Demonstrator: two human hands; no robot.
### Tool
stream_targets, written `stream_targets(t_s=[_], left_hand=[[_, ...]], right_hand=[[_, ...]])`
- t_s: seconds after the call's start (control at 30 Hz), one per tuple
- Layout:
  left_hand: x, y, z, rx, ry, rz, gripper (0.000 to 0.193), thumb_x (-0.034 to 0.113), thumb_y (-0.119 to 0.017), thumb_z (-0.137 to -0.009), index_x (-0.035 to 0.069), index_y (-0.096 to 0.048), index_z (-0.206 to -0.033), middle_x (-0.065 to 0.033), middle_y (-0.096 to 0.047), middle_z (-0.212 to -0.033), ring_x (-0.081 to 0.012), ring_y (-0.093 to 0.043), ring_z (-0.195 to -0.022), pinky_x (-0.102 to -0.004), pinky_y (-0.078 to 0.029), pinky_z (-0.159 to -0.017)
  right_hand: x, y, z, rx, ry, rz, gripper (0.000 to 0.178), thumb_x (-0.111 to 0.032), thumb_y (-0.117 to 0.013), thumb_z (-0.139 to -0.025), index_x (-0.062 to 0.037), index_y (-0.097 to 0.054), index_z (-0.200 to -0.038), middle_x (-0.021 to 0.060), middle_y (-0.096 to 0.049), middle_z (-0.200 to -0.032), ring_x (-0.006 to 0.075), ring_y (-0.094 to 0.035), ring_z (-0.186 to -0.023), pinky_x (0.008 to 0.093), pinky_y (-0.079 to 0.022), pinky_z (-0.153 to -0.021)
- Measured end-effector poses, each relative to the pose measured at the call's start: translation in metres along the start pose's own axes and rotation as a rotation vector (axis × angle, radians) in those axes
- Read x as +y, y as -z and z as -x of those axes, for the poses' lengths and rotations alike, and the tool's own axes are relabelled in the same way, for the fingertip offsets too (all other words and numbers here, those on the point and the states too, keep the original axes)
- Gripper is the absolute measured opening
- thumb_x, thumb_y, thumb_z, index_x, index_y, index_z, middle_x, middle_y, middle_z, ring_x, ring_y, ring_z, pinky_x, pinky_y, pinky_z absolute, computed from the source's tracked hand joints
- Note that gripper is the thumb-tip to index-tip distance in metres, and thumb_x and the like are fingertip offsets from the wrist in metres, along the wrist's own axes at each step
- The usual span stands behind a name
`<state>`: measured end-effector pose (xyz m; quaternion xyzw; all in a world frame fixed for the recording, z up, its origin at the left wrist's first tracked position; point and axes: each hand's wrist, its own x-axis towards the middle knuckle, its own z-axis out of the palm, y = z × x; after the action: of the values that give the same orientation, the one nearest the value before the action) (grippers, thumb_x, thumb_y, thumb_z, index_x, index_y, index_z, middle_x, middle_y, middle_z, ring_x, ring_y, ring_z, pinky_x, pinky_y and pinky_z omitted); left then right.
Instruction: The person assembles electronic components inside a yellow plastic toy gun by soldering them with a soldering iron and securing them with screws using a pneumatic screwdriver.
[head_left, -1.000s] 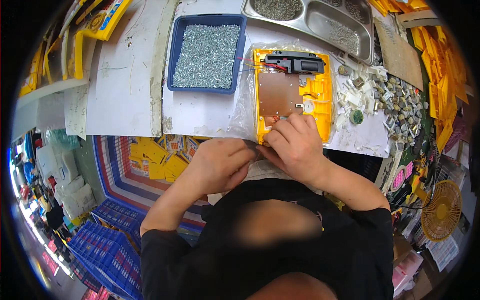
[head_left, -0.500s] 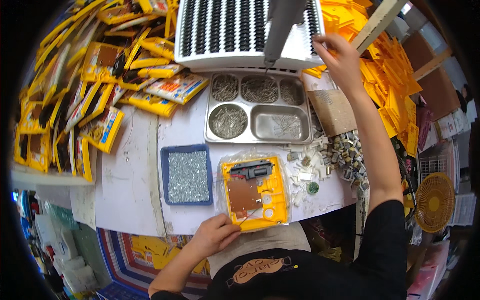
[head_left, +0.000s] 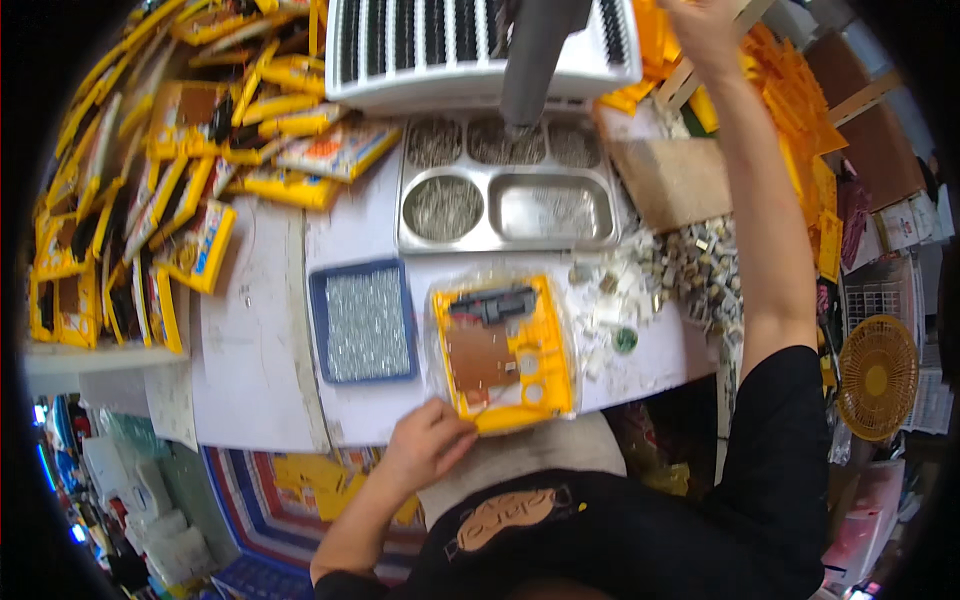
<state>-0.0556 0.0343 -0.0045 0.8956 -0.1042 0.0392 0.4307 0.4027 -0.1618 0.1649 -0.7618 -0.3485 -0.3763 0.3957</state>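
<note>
My left hand pinches the near left corner of a yellow plastic housing, which lies open side up in a clear plastic bag at the table's front edge. Inside the housing are a brown board, a dark grey block-like part and thin red wires. My right arm stretches far to the right. At the top edge my right hand is blurred and partly cut off, beside a pile of yellow plastic pieces; its fingers cannot be made out.
A blue tray of small silvery pieces stands left of the housing. Behind are a steel compartment tray of screws and a white rack with black rows below a grey tool. Small metal parts lie right; finished-looking yellow units pile left.
My right hand has moved away from the white rack's right side, farther out to the top edge by the yellow pieces. The left hand keeps its hold; the whole view has shifted slightly.
</note>
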Motion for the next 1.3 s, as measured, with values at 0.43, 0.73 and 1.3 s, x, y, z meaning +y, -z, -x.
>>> stream_targets(t_s=[0.43,0.73,1.3], left_hand=[[0.0,-0.003,-0.008,0.065,-0.002,0.028,0.02,0.002,-0.08,-0.075,0.004,-0.07,-0.092,-0.0091,-0.058,-0.083,-0.0247,-0.062,-0.071,-0.0346,-0.051,-0.061],[0.002,-0.006,-0.004,0.091,-0.012,0.034,0.02,0.002,-0.08,-0.075,0.005,-0.07,-0.091,-0.0089,-0.058,-0.082,-0.0249,-0.061,-0.071,-0.035,-0.051,-0.061],[0.023,0.05,-0.063,-0.173,0.048,-0.016,0.015,0.01,-0.077,-0.081,0.005,-0.068,-0.093,-0.0107,-0.06,-0.084,-0.0288,-0.063,-0.077,-0.0372,-0.051,-0.066]], right_hand=[[-0.153,0.068,0.267,-0.943,-0.083,-0.472,0.015,-0.007,-0.076,-0.079,-0.0077,-0.072,-0.094,0.0059,-0.067,-0.088,0.0279,-0.058,-0.092,0.0375,-0.05,-0.083],[-0.164,0.069,0.278,-0.917,0.14,-0.35,0.027,-0.009,-0.08,-0.073,-0.0116,-0.067,-0.096,0.0036,-0.064,-0.1,0.0315,-0.055,-0.098,0.0406,-0.049,-0.084],[-0.103,0.095,0.247,-0.988,-0.115,0.304,0.019,-0.015,-0.076,-0.074,-0.0053,-0.066,-0.088,0.0098,-0.059,-0.098,0.0314,-0.055,-0.1,0.0412,-0.047,-0.085]])
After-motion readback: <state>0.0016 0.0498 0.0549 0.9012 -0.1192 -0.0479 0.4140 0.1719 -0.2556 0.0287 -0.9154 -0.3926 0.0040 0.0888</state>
